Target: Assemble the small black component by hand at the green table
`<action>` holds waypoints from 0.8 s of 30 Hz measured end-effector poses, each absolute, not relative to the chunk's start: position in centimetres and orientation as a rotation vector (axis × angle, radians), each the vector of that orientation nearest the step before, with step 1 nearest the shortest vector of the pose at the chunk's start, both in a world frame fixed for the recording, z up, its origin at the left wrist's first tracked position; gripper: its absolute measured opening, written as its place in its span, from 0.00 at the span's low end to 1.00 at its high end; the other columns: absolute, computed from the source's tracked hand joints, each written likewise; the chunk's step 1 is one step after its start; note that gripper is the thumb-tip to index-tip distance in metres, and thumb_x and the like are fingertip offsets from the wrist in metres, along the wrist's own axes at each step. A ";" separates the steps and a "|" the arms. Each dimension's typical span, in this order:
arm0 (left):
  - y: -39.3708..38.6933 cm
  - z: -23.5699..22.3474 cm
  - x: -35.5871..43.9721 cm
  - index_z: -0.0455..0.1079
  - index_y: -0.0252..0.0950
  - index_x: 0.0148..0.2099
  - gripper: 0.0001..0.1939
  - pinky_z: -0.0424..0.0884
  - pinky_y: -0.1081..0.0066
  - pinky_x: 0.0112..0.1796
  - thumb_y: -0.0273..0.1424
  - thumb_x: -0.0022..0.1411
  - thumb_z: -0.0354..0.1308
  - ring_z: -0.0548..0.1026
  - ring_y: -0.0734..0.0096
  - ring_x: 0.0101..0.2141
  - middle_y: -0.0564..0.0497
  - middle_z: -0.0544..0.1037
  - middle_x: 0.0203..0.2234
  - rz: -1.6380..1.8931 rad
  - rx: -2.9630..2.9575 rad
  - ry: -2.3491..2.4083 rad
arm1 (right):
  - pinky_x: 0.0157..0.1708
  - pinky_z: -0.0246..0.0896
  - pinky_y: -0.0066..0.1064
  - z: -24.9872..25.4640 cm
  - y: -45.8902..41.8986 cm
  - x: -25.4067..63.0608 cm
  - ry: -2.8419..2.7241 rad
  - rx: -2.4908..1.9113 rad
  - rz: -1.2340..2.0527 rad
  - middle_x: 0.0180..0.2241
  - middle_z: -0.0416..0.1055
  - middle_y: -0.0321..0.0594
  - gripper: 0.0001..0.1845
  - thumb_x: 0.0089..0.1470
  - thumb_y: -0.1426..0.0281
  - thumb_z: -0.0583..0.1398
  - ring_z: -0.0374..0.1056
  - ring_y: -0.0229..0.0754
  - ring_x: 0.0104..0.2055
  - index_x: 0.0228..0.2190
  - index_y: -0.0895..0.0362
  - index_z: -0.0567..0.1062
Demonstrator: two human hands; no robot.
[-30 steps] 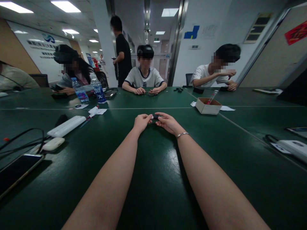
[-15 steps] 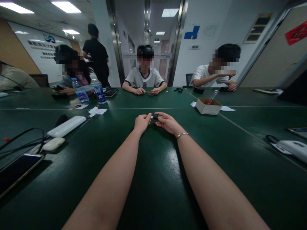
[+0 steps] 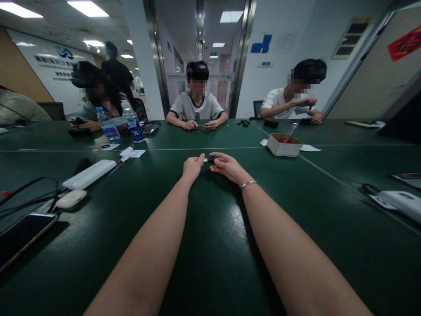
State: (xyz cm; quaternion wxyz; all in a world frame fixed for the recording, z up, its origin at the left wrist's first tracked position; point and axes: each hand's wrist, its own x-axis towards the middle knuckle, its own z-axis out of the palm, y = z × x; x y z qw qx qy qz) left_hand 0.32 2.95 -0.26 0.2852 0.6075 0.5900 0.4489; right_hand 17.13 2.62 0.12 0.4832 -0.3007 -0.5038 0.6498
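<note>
Between my two hands, over the dark green table (image 3: 210, 228), is a short stick-shaped object (image 3: 209, 160), silver at its left end and black at its right. It is too small for me to tell its kind. My left hand (image 3: 193, 166) pinches the silver end between thumb and fingers. Around the black end, the fingers of my right hand (image 3: 232, 168) are closed, covering part of it. A silver bracelet (image 3: 249, 184) circles my right wrist.
A small open box (image 3: 283, 147) with a tube in it stands ahead to the right. At left lie a phone (image 3: 24, 237), a white power bank (image 3: 89, 174) and cables. Two bottles (image 3: 134, 125) stand farther back. Co-workers sit across the table; another white device (image 3: 406, 204) lies at right.
Slightly more of the silver part shows between my hands, which otherwise hold nearly the same pose. The standing person at the back left has moved farther left.
</note>
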 end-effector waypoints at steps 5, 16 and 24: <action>3.3 -0.5 0.3 0.67 0.36 0.20 0.25 0.54 0.69 0.26 0.48 0.62 0.50 0.65 0.70 0.20 0.53 0.68 0.15 1.160 1.605 1.574 | 0.35 0.75 0.25 0.2 2.6 17.3 -1.235 -0.724 1.588 0.33 0.71 0.39 0.14 0.57 0.86 0.56 0.74 0.35 0.30 0.40 0.59 0.75; 4.0 -1.6 0.5 0.71 0.35 0.26 0.21 0.61 0.71 0.28 0.46 0.60 0.54 0.68 0.72 0.23 0.51 0.73 0.21 1.188 1.605 1.386 | 0.32 0.74 0.26 -0.5 2.9 17.7 -1.197 -0.765 1.591 0.33 0.73 0.39 0.14 0.57 0.85 0.56 0.73 0.35 0.28 0.40 0.58 0.74; 3.5 -1.4 0.9 0.69 0.34 0.39 0.10 0.65 0.74 0.33 0.31 0.56 0.63 0.71 0.75 0.28 0.52 0.74 0.28 1.268 1.574 1.157 | 0.30 0.73 0.25 -0.7 3.3 17.7 -1.149 -0.810 1.587 0.29 0.73 0.41 0.13 0.58 0.85 0.54 0.72 0.35 0.26 0.39 0.60 0.73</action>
